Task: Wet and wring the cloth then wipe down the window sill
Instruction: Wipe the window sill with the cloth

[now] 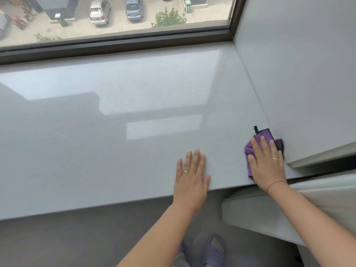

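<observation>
From the head camera I look down on both hands, laid on a pale, glossy window sill.

The left hand lies flat with straight, slightly spread fingers. Its palm is at the sill's front edge and it holds nothing. A gold ring sits on one finger.

The right hand is also flat, fingers straight, and presses down on a purple cloth. I see no curl or pinch around the fabric. This hand wears a thin ring, with a thin bracelet at the wrist.

The cloth lies under that hand and shows past the fingertips and on the thumb side. A small black loop sticks out from its far corner. A dark grey part shows on the outer side, just beside the side wall. I cannot tell whether the cloth is wet.

The two hands are near each other but apart, with bare sill between them.

Beyond the fingertips the sill runs to a dark window frame. Through the glass I see parked cars far below.

Nearer me than the wrists are a grey floor and a lilac slipper.
</observation>
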{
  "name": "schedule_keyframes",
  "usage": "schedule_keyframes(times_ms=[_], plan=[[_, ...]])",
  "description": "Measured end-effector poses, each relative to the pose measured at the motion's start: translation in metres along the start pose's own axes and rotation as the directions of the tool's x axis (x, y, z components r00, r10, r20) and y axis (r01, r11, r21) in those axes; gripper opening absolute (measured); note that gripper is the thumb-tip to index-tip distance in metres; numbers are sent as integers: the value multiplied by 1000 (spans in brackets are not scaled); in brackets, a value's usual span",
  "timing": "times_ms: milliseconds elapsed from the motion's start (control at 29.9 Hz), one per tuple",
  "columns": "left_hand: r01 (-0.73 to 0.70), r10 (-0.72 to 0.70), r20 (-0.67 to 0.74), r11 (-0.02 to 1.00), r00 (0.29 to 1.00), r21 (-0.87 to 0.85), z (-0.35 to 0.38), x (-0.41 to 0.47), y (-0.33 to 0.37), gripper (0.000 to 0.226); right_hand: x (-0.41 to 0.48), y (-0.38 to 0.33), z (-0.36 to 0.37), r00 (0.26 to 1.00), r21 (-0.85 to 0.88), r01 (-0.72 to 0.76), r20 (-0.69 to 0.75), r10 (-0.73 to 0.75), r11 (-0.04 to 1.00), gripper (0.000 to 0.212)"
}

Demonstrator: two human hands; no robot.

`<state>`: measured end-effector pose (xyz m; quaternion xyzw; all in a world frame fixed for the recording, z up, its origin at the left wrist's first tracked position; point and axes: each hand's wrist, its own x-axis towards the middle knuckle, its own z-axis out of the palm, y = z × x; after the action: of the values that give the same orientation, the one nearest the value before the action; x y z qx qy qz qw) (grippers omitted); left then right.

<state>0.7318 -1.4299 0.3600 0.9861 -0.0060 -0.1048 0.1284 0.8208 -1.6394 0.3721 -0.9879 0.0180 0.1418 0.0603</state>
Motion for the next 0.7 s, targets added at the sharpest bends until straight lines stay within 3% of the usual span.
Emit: schedule_keyframes(times_ms=[100, 167, 234, 301, 368, 469, 569, 636, 703], plan=[[12, -13, -26, 1000, 1000, -13, 1, -1, 4, 59, -5, -37, 6, 1000, 6, -9, -15, 9, 1000, 57], [6, -7, -59, 1000, 998, -18, -1, -1, 7, 60, -7, -59, 12, 978, -35, 206, -8, -206, 978, 57], [-15, 14, -57, 1000, 998, -17, -2, 0, 6, 60, -2, -64, 12, 913, -69, 409, 43, -407, 910, 55], [-32, 31, -34, 999, 999, -32, -3, 2, 3, 61, 14, -50, 6, 877, -96, 480, 63, -476, 872, 55], [-36, 36, -29, 999, 999, -22, -8, 7, 0, 62, 34, -31, -2, 920, -69, 392, 19, -392, 917, 56], [-45, 45, -46, 999, 998, 4, -21, 23, -9, 62, 63, -24, -16, 994, 8, 109, -19, -109, 994, 55], [-59, 58, -45, 998, 997, -25, -27, 44, -24, 63, 68, -64, -15, 989, 85, -136, -53, 141, 987, 56], [-61, 60, -61, 998, 996, -20, -33, 58, -30, 63, 61, -101, -7, 996, 59, -66, -56, 69, 996, 58], [-62, 62, -69, 998, 996, 2, -39, 71, -36, 63, 52, -130, 3, 982, -2, 187, -32, -187, 982, 57]])
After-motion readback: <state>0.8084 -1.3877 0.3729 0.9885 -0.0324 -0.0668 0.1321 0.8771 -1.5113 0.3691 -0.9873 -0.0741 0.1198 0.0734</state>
